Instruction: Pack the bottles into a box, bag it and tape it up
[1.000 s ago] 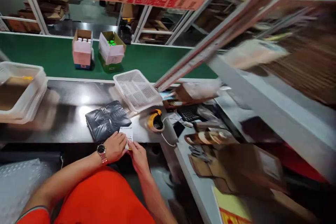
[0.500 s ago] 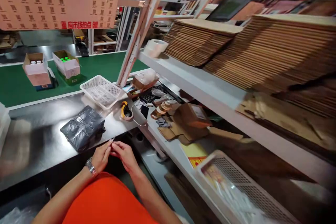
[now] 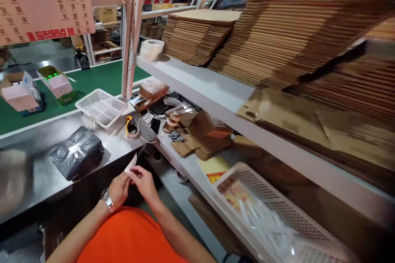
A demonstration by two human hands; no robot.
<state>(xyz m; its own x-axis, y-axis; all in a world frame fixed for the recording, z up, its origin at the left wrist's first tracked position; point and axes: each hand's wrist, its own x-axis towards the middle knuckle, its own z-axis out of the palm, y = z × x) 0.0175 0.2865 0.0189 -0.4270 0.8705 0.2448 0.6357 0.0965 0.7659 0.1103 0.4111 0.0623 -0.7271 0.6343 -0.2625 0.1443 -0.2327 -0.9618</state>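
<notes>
head view: you have a small white label (image 3: 131, 164) pinched between both hands, held up just off the near edge of the steel worktop (image 3: 37, 172). your left hand (image 3: 119, 189), the one with the wristwatch (image 3: 107, 200), closes its fingertips on the label's lower edge; your right hand (image 3: 142, 181) closes thumb and forefinger on it from the other side. neither hand is open, and neither holds anything else. by the look of it you are at the peeling or separating step, with the label not yet stuck to anything. the black bagged parcel (image 3: 76, 157) lies on the worktop just up and to the left of your hands, apart from them. judging from that, the next move calls for a clean hold on one corner and a flat, square lay onto the parcel. beyond it sit a white mesh basket (image 3: 101, 107) and a tape dispenser (image 3: 132, 127).
</notes>
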